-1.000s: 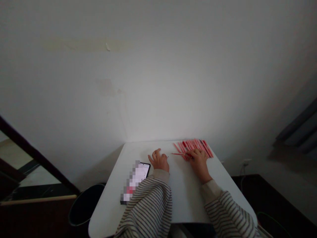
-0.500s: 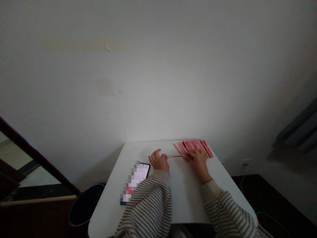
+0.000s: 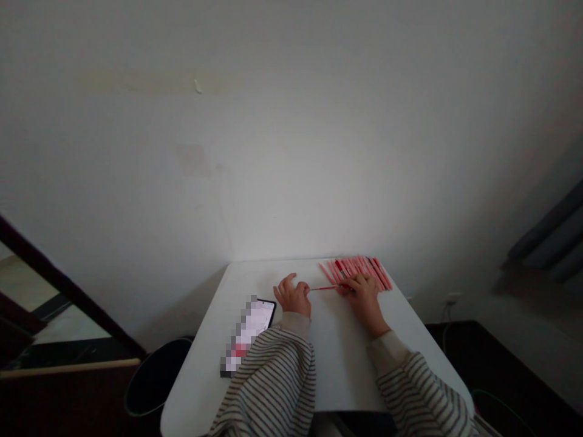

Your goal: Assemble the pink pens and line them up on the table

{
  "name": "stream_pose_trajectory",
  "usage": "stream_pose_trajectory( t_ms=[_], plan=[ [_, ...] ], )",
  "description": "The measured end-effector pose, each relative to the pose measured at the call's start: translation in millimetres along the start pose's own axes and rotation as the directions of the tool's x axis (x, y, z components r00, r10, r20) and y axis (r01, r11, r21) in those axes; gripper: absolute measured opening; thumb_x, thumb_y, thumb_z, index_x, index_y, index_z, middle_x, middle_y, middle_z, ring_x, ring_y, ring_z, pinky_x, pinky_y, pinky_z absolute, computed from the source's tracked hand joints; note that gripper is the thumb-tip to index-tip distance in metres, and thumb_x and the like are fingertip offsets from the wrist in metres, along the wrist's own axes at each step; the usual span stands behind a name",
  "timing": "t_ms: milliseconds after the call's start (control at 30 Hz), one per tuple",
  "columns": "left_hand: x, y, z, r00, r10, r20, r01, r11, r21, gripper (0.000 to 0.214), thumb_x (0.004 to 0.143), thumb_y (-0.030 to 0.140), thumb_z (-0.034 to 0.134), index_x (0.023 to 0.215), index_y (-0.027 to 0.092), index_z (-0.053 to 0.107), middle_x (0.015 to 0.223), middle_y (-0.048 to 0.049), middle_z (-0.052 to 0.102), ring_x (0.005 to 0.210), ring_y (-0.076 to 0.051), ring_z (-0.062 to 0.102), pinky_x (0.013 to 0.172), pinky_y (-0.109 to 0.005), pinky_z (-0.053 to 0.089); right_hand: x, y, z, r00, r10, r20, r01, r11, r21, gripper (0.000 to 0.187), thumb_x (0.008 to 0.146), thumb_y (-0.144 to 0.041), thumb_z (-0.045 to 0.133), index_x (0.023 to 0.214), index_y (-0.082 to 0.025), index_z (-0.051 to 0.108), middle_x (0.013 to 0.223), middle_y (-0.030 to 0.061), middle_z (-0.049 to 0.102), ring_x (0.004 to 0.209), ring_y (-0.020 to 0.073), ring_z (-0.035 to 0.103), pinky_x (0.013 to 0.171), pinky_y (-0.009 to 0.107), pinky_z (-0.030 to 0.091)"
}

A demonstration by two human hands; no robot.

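A thin red pen-like stick (image 3: 324, 288) lies nearly level between my two hands, just above or on the white table. My left hand (image 3: 293, 295) pinches its left end with thumb and forefinger, the other fingers raised and spread. Around its right end, the fingers of my right hand (image 3: 363, 297) are closed, hiding that part. Directly behind my right hand sits a row of several slim pink and red sticks (image 3: 359, 266), laid side by side at a slant. One near the left of the row has a darker red end (image 3: 338, 265).
A phone (image 3: 255, 325) with a lit, partly blurred screen lies left of my left forearm. The white table (image 3: 337, 364) meets the wall (image 3: 291, 152) at its far edge. A dark bin (image 3: 157, 376) stands on the floor at left, and a grey curtain (image 3: 551, 224) hangs at right.
The stick between my hands looks slightly straighter and its right end a touch lower. Both hands have stayed almost where they were.
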State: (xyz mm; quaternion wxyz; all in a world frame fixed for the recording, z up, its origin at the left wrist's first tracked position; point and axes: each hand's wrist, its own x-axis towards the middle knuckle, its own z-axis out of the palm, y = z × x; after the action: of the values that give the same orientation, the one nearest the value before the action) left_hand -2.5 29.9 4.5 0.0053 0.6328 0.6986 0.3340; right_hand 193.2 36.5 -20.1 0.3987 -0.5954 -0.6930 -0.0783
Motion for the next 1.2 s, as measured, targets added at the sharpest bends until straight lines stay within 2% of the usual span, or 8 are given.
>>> stream_pose_trajectory(
  t_ms=[200, 500, 800, 900, 1033, 1200],
  plan=[
    [-2.0, 1.7, -1.8, 0.999, 0.024, 0.026, -0.023, 0.999, -0.050, 0.014, 0.078, 0.021, 0.058, 0.077, 0.028, 0.069, 0.129, -0.0015, 0.053, 0.124, -0.025, 0.040, 0.111, -0.059, 0.018, 0.9, -2.0, -2.0, 1.000, -0.023, 0.002, 0.023, 0.999, 0.037, 0.013, 0.082, -0.033, 0.063, 0.092, -0.031, 0.072, 0.093, 0.0033, 0.064, 0.095, 0.0233, 0.044, 0.085, 0.039, 0.030],
    [-3.0, 0.8, 1.9, 0.999, 0.041, -0.021, -0.043, 0.996, -0.073, 0.012, 0.077, 0.019, 0.059, 0.075, 0.027, 0.068, 0.126, -0.0021, 0.054, 0.122, -0.025, 0.041, 0.109, -0.059, 0.019, 2.0, -0.4, -0.3, 0.997, -0.074, 0.016, 0.073, 0.996, 0.053, 0.012, 0.081, -0.031, 0.065, 0.091, -0.031, 0.071, 0.090, 0.0016, 0.065, 0.095, 0.0228, 0.046, 0.086, 0.039, 0.031],
    [1.7, -5.3, 3.9, 0.997, 0.000, -0.077, -0.008, 0.996, -0.094, 0.013, 0.080, 0.031, 0.059, 0.084, 0.032, 0.071, 0.123, -0.0029, 0.055, 0.118, -0.024, 0.043, 0.105, -0.050, 0.028, 1.7, 1.2, -2.3, 0.999, -0.046, -0.014, 0.047, 0.997, 0.066, 0.012, 0.082, -0.032, 0.062, 0.091, -0.030, 0.071, 0.089, 0.0029, 0.066, 0.094, 0.0240, 0.046, 0.086, 0.040, 0.030],
    [2.8, -7.6, 0.6, 0.998, -0.037, -0.057, 0.036, 0.999, -0.027, 0.015, 0.078, 0.032, 0.062, 0.090, 0.032, 0.071, 0.123, -0.0042, 0.054, 0.118, -0.025, 0.043, 0.105, -0.051, 0.027, 1.5, 3.6, -1.5, 0.999, -0.025, -0.027, 0.027, 0.997, 0.068, 0.013, 0.083, -0.033, 0.062, 0.091, -0.029, 0.071, 0.091, 0.0038, 0.066, 0.094, 0.0243, 0.045, 0.085, 0.040, 0.031],
    [1.5, -7.8, -5.8, 0.994, -0.109, -0.009, 0.110, 0.985, 0.135, 0.023, 0.070, 0.036, 0.069, 0.092, 0.028, 0.069, 0.127, -0.0059, 0.051, 0.120, -0.029, 0.040, 0.106, -0.060, 0.020, 0.9, 3.4, -1.5, 0.998, 0.002, -0.058, 0.001, 0.999, 0.049, 0.013, 0.081, -0.034, 0.064, 0.091, -0.030, 0.072, 0.091, 0.0034, 0.066, 0.095, 0.0244, 0.044, 0.085, 0.040, 0.030],
    [-0.3, -5.5, -10.5, 0.991, -0.120, 0.057, 0.106, 0.971, 0.214, 0.022, 0.071, 0.038, 0.068, 0.089, 0.026, 0.069, 0.129, -0.0053, 0.049, 0.123, -0.030, 0.036, 0.107, -0.064, 0.014, 1.0, 3.1, -2.4, 0.999, -0.004, -0.052, 0.006, 0.999, 0.038, 0.013, 0.082, -0.033, 0.063, 0.090, -0.029, 0.072, 0.090, 0.0037, 0.066, 0.094, 0.0239, 0.044, 0.084, 0.039, 0.030]
  ],
)
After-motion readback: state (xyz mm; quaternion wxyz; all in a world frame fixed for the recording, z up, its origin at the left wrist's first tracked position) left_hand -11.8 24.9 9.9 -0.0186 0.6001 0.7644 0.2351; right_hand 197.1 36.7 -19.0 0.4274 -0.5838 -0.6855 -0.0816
